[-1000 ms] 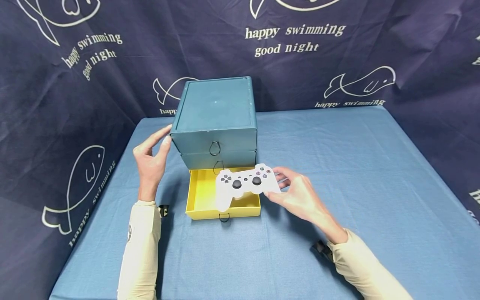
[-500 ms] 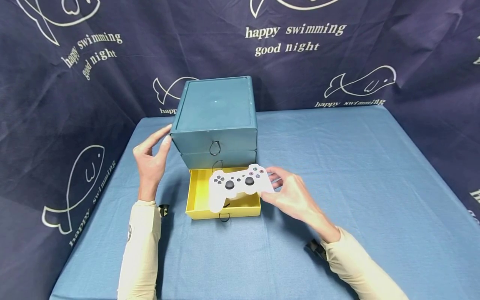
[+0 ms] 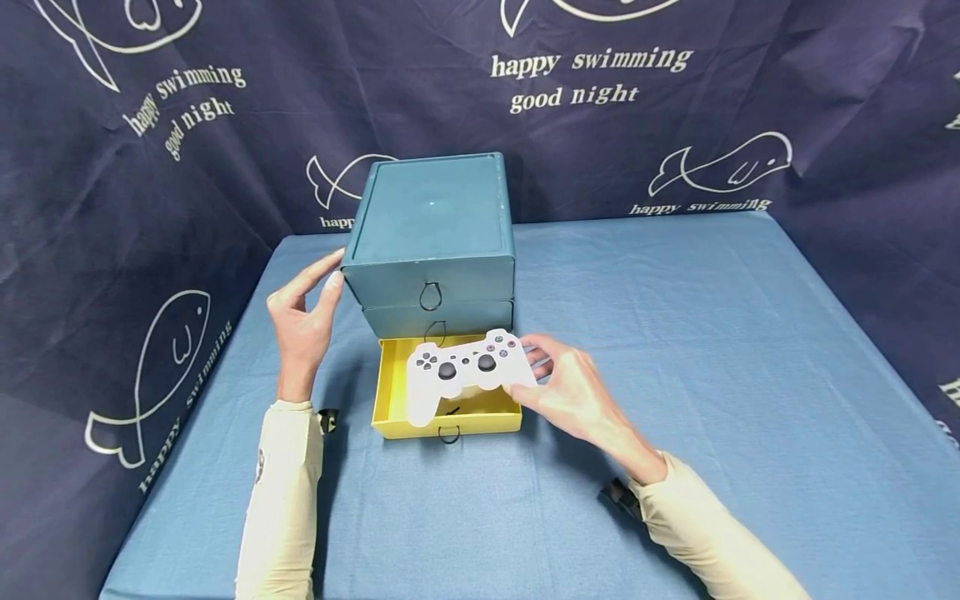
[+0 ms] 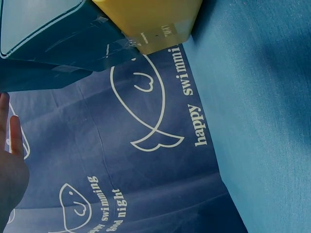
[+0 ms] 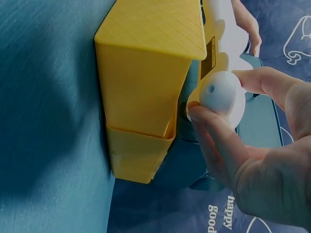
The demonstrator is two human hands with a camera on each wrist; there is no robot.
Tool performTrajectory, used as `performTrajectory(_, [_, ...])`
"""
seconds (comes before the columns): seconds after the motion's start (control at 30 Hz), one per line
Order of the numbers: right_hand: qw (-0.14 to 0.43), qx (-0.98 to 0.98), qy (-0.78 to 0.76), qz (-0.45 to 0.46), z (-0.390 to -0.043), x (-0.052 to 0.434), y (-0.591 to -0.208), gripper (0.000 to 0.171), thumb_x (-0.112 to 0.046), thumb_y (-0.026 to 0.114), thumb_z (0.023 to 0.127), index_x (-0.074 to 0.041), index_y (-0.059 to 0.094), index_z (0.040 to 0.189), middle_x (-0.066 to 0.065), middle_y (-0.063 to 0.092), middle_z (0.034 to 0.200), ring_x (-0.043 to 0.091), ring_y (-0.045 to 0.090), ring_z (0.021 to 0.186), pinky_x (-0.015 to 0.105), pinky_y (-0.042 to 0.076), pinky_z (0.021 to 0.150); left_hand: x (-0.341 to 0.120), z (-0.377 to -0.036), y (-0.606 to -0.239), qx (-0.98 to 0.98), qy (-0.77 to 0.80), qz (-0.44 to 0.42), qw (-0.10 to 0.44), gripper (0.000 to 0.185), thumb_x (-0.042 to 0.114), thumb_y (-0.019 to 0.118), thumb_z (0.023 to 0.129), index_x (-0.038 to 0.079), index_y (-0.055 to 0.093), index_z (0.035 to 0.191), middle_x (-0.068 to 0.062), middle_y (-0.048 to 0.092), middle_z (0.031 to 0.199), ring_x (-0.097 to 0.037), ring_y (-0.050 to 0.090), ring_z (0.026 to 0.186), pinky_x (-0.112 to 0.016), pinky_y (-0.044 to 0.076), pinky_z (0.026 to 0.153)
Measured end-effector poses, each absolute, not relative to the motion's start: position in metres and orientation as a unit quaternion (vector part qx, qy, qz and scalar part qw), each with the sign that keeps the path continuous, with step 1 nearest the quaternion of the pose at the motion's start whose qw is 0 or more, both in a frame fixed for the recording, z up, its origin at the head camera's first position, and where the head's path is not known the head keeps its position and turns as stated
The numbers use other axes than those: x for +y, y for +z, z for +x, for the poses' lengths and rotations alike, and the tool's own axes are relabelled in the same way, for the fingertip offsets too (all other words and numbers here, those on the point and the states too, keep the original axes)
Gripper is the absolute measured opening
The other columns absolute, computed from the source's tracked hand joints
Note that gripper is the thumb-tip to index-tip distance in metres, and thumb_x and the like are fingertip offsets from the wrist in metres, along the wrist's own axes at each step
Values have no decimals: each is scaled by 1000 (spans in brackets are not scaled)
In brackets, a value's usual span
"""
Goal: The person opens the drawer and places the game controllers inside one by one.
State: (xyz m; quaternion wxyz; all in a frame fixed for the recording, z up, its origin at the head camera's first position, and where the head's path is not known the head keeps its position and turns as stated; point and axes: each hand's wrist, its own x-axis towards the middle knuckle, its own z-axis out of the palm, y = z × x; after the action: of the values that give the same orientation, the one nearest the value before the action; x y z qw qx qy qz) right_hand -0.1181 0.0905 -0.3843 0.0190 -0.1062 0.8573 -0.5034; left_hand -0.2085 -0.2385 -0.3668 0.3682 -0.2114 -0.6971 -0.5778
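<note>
A white game controller (image 3: 467,368) with black thumbsticks is over the pulled-out yellow drawer (image 3: 447,428), face up and slightly tilted. My right hand (image 3: 564,390) pinches the controller's right grip between thumb and fingers; the right wrist view shows the rounded grip end (image 5: 222,97) between them, just above the drawer's rim. My left hand (image 3: 303,321) rests its fairly straight fingertips and thumb against the left side of the teal drawer cabinet (image 3: 431,208), near its top front corner. Part of the drawer's inside is hidden under the controller.
Two teal drawer fronts with black loop pulls (image 3: 431,297) are closed above the yellow drawer. A blue cloth (image 3: 675,350) covers the table. Dark blue fabric (image 3: 585,150) with fish prints hangs behind and at the sides. A small dark mark (image 3: 453,409) shows inside the drawer.
My right hand has carried the controller leftward, farther over the yellow drawer. The left hand, cabinet and drawer have stayed in place.
</note>
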Motion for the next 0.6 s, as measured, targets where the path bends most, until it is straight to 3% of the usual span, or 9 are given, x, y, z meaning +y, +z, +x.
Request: performTrajectory(0.6, [12,853,-511,-103,-117,80,-387,53,-11,81,79,-2,67,129,10,72,104,19,70,85,35,58,74,-239,-208,-367,-697,-579,-209,368,28,-4,68,94,-4,75,121,-15,74,118,-21,69,114,-37,50,103])
